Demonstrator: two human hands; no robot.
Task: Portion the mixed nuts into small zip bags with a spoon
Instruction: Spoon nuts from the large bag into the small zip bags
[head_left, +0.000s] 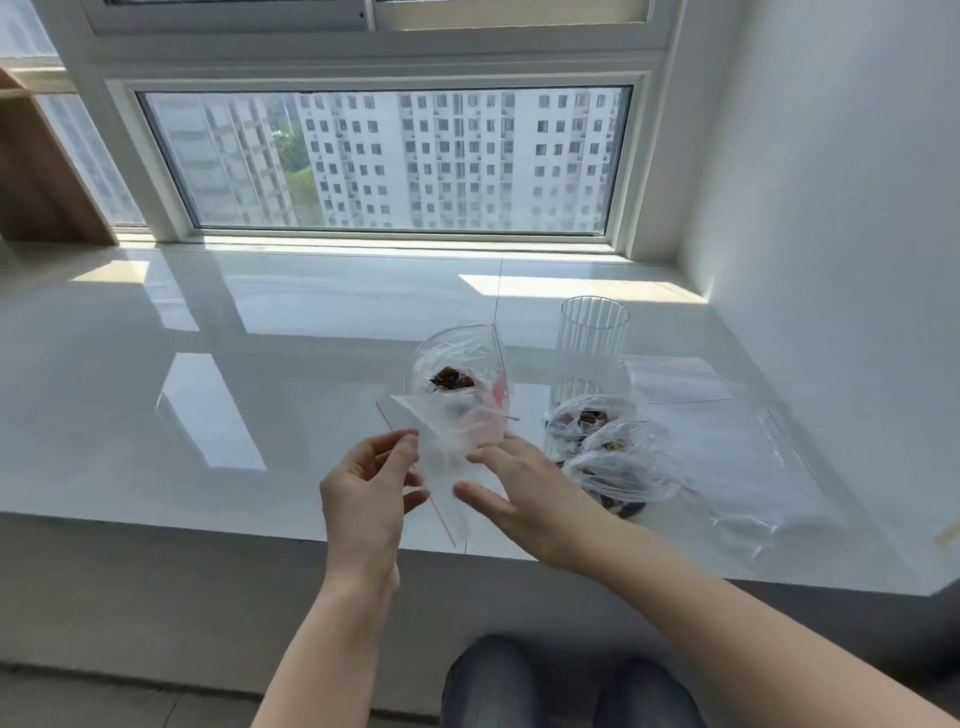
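Nearest, the left hand pinches the left edge of an empty small zip bag between thumb and fingers, holding it above the near edge of the white desk. The right hand has its fingers relaxed and straight, tips touching the bag's right side; it grips nothing that I can see.

The step looks like opening this bag for filling. To do it well, the right fingertips should part the two films just below the red zip line while the left keeps its pinch, so the mouth gapes wide enough for a spoon.

Just right lie two filled bags of nuts, touching each other, with flat spare bags beyond them. Farther off sits a clear bowl with mixed nuts and a pale spoon handle leaning out. A ribbed glass stands farthest, right of the bowl.

No readable writing or brand shows anywhere.
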